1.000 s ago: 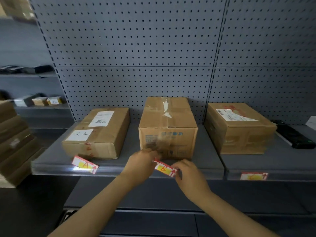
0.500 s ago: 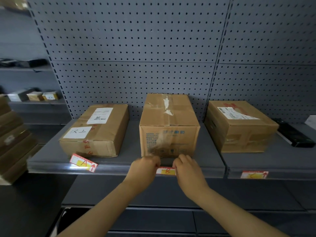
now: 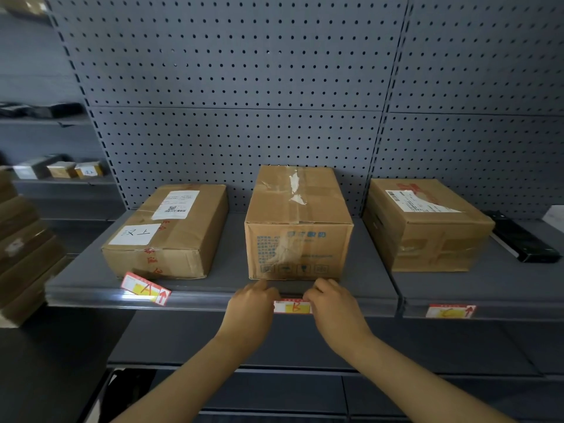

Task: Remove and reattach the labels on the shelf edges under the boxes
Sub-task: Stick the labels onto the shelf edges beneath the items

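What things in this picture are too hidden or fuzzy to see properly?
Head view:
- B label: both ends hidden by the left hand and right hand.
- Middle box: front print too blurred to read.
- Black object, far right: too dark to identify.

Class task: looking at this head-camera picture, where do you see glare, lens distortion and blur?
Head view: a bright glare patch on the shelf edge under label A; wide-angle bending of the pegboard uprights towards the frame's sides; soft blur on the stacked boxes at far left; label B stays readable.
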A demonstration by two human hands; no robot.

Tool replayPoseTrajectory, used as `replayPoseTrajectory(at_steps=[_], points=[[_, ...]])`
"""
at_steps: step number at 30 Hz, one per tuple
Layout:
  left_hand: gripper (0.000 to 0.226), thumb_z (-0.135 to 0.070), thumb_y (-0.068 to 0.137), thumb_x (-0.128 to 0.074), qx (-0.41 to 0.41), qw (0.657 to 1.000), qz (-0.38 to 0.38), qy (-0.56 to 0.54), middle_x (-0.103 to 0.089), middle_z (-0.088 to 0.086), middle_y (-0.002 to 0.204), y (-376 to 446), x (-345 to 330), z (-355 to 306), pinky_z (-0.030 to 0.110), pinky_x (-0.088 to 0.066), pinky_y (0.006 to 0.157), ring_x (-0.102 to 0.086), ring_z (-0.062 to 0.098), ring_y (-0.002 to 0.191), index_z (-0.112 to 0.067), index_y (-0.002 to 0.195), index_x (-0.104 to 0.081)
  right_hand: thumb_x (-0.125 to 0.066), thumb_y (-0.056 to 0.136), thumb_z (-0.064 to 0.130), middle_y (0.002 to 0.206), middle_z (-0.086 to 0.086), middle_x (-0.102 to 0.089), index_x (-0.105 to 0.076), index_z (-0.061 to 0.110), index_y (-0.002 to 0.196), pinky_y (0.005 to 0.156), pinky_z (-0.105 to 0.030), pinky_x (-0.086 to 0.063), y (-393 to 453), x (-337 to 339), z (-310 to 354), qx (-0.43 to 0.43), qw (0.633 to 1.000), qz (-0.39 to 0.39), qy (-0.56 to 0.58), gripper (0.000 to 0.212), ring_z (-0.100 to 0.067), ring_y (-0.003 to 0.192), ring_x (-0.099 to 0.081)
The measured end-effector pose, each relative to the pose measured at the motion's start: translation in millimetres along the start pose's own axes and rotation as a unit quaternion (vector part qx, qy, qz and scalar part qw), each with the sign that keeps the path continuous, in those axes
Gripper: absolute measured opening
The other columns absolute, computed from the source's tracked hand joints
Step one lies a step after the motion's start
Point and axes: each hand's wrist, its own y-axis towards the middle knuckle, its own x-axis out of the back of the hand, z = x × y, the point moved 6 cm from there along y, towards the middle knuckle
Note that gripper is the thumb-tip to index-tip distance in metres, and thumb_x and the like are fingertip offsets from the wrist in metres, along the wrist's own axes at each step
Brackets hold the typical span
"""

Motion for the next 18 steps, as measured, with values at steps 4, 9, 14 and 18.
replayPoseTrajectory(at_steps=[4, 9, 14, 18], points=[[0.031, -0.008, 0.086, -0.053, -0.005, 1.000, -0.009, -0.001, -0.062, -0.001, 0.113, -3, -1, -1, 0.030, -0.048, 0.082, -0.059, 0.020, 0.103, -0.022, 0.112, -0.063, -0.052, 0.087, 0.000, 0.109, -0.003, -0.058, -0.065, 0.015, 0.117, 0.081, -0.034, -0.046, -5, 3, -5, 0.001, 0.999, -0.019, 0.049, 0.036, -0.020, 0.104, -0.050], [0.040, -0.005, 0.086, -0.052, -0.018, 1.000, -0.002, -0.001, -0.059, 0.000, 0.120, -7, -2, -7, 0.032, -0.046, 0.086, -0.058, 0.023, 0.107, -0.022, 0.120, -0.061, -0.050, 0.091, 0.006, 0.114, 0.000, -0.055, -0.060, 0.015, 0.123, 0.082, -0.030, -0.045, -10, 4, -7, 0.028, 0.998, -0.015, 0.055, 0.035, -0.018, 0.107, -0.047], [0.045, -0.006, 0.086, -0.052, -0.009, 1.000, -0.005, 0.009, -0.056, -0.004, 0.126, -8, -3, -5, 0.029, -0.045, 0.089, -0.055, 0.019, 0.111, -0.028, 0.125, -0.058, -0.049, 0.093, 0.007, 0.115, 0.000, -0.053, -0.058, 0.014, 0.128, 0.086, -0.032, -0.045, -12, 5, -8, 0.045, 0.997, -0.010, 0.065, 0.037, -0.017, 0.108, -0.046], [0.047, -0.007, 0.084, -0.052, -0.016, 1.000, -0.010, 0.020, -0.058, -0.006, 0.125, -10, 1, -5, 0.030, -0.037, 0.093, -0.057, 0.018, 0.112, -0.030, 0.125, -0.058, -0.049, 0.093, 0.007, 0.112, 0.001, -0.059, -0.062, 0.016, 0.122, 0.089, -0.028, -0.047, -12, 16, -20, 0.010, 0.987, -0.044, 0.156, 0.033, -0.014, 0.106, -0.051]])
